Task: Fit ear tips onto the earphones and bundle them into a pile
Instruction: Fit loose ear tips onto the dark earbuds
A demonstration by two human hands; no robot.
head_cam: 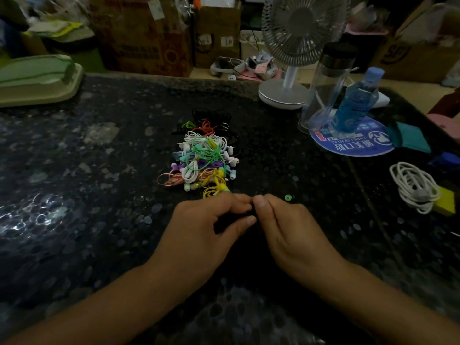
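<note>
Fingers (pixel 245 204) of left hand (pixel 206 227) and right hand (pixel 281 225) pinch together; item held too dark to identify. Green ear tip (pixel 288 197) loose beside right hand; may roll off dark worktop (pixel 99 170). Earphone pile (pixel 204 158) just beyond.

Both bare forearms reach in from the bottom edge and converge at centre. Left hand (pixel 209 225) back-up, fingers curled inward, thumb stretched toward the right. Right hand (pixel 286 225) mirrors it, fingers curled, thumb tip meeting the left fingertips. Whatever sits in the pinch is too dark to tell.
</note>
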